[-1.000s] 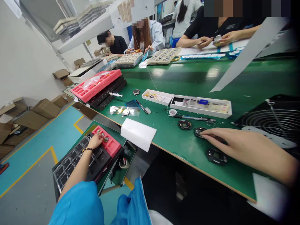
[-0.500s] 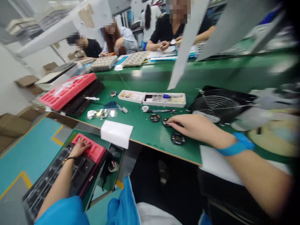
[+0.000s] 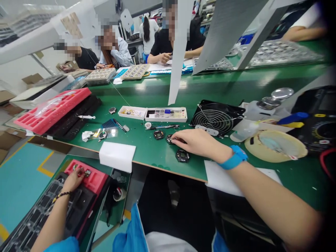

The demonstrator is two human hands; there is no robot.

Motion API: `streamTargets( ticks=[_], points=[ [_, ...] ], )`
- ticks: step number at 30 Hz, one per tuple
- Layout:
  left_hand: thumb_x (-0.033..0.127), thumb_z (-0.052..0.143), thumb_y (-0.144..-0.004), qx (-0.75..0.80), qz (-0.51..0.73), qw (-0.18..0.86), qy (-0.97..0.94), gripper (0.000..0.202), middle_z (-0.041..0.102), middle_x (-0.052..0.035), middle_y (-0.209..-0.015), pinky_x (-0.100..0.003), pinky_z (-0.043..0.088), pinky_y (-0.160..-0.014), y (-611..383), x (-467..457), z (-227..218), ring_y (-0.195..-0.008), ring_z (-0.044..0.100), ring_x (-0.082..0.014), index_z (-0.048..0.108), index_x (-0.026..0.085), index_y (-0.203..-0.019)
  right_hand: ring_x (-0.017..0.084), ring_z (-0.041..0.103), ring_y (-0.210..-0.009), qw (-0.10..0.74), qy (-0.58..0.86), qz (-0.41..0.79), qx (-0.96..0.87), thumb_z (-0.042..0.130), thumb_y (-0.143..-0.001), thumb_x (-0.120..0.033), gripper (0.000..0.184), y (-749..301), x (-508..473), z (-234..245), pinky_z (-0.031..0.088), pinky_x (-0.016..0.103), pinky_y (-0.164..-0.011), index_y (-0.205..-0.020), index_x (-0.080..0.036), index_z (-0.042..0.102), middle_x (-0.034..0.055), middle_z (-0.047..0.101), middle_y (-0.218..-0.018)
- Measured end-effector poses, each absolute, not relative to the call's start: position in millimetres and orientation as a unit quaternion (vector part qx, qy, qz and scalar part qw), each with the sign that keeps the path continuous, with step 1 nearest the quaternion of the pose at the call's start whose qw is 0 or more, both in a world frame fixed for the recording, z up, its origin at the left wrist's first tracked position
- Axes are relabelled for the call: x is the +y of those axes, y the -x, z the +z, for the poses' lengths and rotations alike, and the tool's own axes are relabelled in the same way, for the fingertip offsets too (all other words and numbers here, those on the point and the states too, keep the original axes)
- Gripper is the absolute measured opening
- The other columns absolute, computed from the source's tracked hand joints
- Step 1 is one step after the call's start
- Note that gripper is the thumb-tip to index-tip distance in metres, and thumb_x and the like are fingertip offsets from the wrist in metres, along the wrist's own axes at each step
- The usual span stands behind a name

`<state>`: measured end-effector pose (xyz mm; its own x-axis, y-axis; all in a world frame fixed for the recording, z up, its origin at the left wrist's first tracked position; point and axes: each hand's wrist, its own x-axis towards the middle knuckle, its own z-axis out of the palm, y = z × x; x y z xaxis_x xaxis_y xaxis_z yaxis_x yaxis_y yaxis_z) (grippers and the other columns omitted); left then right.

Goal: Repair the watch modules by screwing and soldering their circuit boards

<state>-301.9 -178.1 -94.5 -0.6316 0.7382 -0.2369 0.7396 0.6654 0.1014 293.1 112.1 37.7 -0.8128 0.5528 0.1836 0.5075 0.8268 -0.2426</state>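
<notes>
Hands apart: left hand [image 3: 73, 180] at pink foam tray [image 3: 97, 179], right hand [image 3: 196, 141] still on round black module [image 3: 169, 139].

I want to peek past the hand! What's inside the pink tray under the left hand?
The pink tray has pockets, and small metal parts sit by the fingertips of the left hand. The hand covers the part of the tray beneath it, so that can't be seen.

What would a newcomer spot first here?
The big pink foam tray on the left of the green bench stands out, with a wire-guarded black fan to the right. Nearer, the right hand, wearing a blue wristband, touches a small black round part.
</notes>
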Motion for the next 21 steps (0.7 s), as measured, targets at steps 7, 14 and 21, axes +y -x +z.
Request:
streamTargets(
  ticks=[7, 14, 21],
  points=[
    [0.038, 0.066, -0.102, 0.920, -0.017, 0.139, -0.366, 0.025, 0.070, -0.0060, -0.102, -0.042, 0.058, -0.093, 293, -178, -97, -0.096, 0.069, -0.0212, 0.067, 0.014, -0.106, 0.023, 0.073, -0.096, 0.156, 0.280, 0.070, -0.945, 0.052, -0.104, -0.038, 0.026, -292, 118, 20, 0.050, 0.032, -0.066, -0.112, -0.025, 0.074, 0.0039, 0.077, -0.110],
    [0.044, 0.066, -0.101, 0.928, -0.009, 0.141, -0.345, 0.031, 0.069, -0.0070, -0.106, -0.042, 0.058, -0.091, 296, -176, -103, -0.096, 0.068, -0.0213, 0.067, 0.014, -0.107, 0.025, 0.073, -0.094, 0.166, 0.282, 0.063, -0.943, 0.049, -0.104, -0.041, 0.029, -293, 124, 13, 0.051, 0.033, -0.063, -0.112, -0.027, 0.073, 0.0029, 0.077, -0.113],
    [0.045, 0.065, -0.102, 0.913, 0.016, 0.174, -0.369, 0.032, 0.069, -0.0049, -0.099, -0.040, 0.059, -0.087, 295, -177, -90, -0.091, 0.068, -0.0205, 0.067, 0.013, -0.102, 0.024, 0.073, -0.092, 0.151, 0.310, 0.050, -0.937, 0.052, -0.103, -0.043, 0.027, -293, 122, 19, 0.047, 0.032, -0.061, -0.108, -0.026, 0.073, 0.0030, 0.077, -0.106]
  ],
)
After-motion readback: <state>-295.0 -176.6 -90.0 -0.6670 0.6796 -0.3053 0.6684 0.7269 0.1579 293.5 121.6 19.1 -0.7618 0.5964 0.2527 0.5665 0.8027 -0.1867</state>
